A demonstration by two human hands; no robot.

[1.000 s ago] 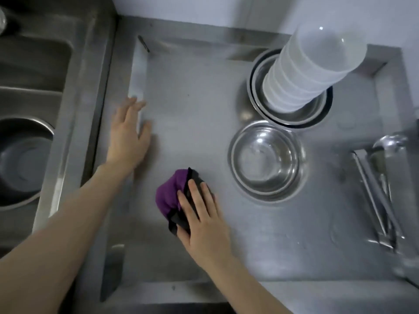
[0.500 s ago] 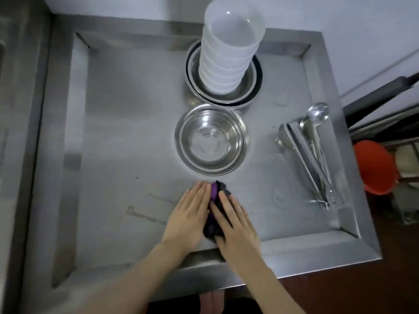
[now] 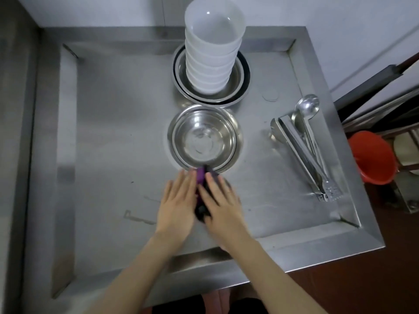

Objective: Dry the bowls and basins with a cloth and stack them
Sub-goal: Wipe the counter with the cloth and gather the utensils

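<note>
left hand [image 3: 178,200] flat, fingers straight — pressing cloth [image 3: 200,177] | right hand [image 3: 221,206] flat on cloth | steel basin [image 3: 204,137] just beyond cloth

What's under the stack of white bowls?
The stack of white bowls stands inside nested steel basins, at least two rims showing. The basins' floor beneath the stack is covered, so anything there cannot be seen.

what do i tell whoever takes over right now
Left hand and right hand: both flat, fingers straight, pressing the purple cloth between them on the steel tray.
White bowls stand stacked inside the steel basins at the back; steel bowls sit nested just beyond the cloth.
Done: stacking, by the look of it.
Left: probably wiping the nested steel bowls; whether they are dry cannot be told.
</note>
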